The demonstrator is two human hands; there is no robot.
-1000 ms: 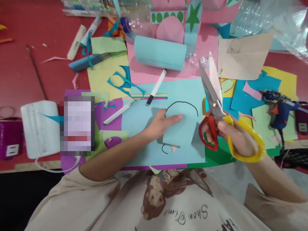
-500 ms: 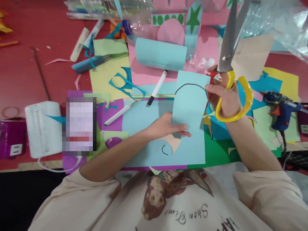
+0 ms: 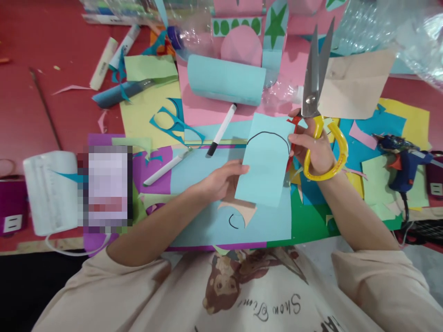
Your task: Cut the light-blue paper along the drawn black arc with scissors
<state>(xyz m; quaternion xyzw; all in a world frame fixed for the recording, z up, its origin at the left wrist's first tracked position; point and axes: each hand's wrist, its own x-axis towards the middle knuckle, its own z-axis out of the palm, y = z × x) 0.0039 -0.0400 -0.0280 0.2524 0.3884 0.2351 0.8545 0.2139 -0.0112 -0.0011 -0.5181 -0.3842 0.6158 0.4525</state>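
My left hand point(image 3: 221, 180) pinches the left edge of a light blue paper piece point(image 3: 265, 168) with a black arch drawn near its top, held up over the table. My right hand point(image 3: 311, 145) grips a pair of scissors point(image 3: 316, 78) with a yellow and a red handle, blades slightly apart and pointing away from me. The fingers of that hand also touch the paper's right edge by the arch line. Beneath lies a bigger light blue sheet point(image 3: 207, 221) with a small black curl and a tan scrap.
Coloured paper sheets and offcuts cover the red table point(image 3: 41, 106). A black-capped marker point(image 3: 221, 130) and a white pen point(image 3: 162, 168) lie to the left, a rolled blue paper point(image 3: 224, 80) behind. A blue glue gun point(image 3: 404, 159) sits right, a white device point(image 3: 50, 191) left.
The blue paper was lifted off the sheet and raised upright. My right hand swung the scissors from lower right up to the paper's top right edge, blades now pointing away.
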